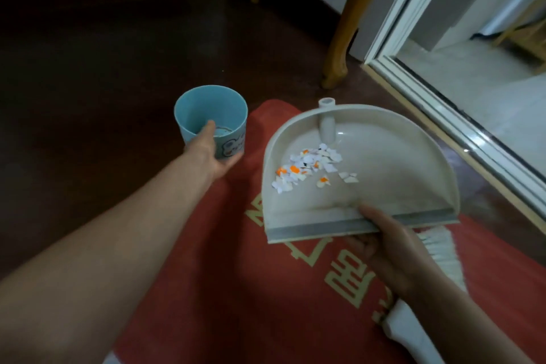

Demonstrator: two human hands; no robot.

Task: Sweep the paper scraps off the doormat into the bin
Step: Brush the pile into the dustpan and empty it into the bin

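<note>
A small blue bin [210, 115] stands on the dark floor at the far left edge of the red doormat [230, 275]. My left hand [212, 154] grips its near wall, thumb over the rim. My right hand [393, 248] holds a beige dustpan [384, 186] by its front lip, above the mat. White and orange paper scraps [307, 165] lie piled inside the pan near its handle socket. A white brush [443, 257] lies on the mat under my right forearm.
Two wooden furniture legs [339, 47] stand behind the mat. A white sliding door frame [437, 91] runs along the right. Dark floor [88, 68] spreads to the left and back.
</note>
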